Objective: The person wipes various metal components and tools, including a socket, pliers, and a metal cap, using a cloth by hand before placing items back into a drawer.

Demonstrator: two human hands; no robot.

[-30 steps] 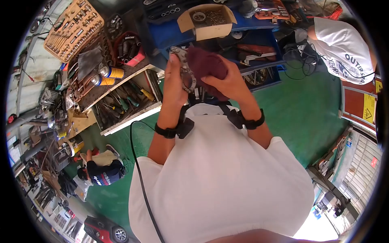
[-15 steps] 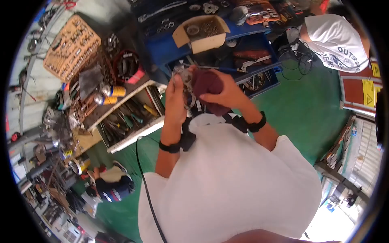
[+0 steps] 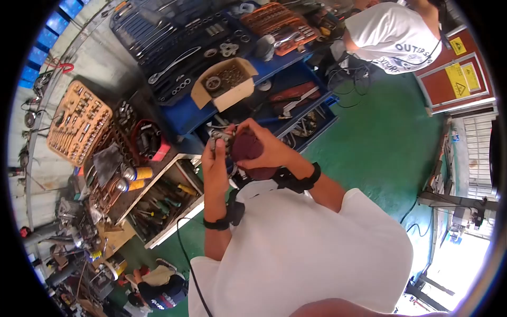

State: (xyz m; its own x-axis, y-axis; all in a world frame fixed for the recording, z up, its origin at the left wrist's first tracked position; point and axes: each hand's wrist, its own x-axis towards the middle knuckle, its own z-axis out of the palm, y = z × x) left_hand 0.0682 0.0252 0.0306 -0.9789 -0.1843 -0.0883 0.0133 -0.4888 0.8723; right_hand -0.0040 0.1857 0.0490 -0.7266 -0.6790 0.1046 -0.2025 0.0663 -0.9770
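My left hand (image 3: 215, 171) is closed on a greyish metal part (image 3: 221, 138) with rounded sections, held upright in front of my chest. Close beside it, my right hand (image 3: 268, 149) grips a dark maroon cloth (image 3: 247, 148), which lies against the metal part's right side and hangs below my fingers. Some of the part is hidden by the cloth and my fingers. Beyond both hands, an open cardboard box (image 3: 240, 95) of small metal pieces stands on the blue tool cabinet (image 3: 179, 119).
An orange socket tray (image 3: 79, 124) and two yellow-blue cans (image 3: 138, 173) are at the left, above an open tool drawer (image 3: 163, 203). Open blue drawers (image 3: 317, 124) lie beyond my hands. One person (image 3: 393, 37) is at upper right, another (image 3: 161, 288) at lower left.
The view has swung so the cabinet shows lower and more of its top is visible. Both hands, still holding the metal part and cloth, appear lower and further left.
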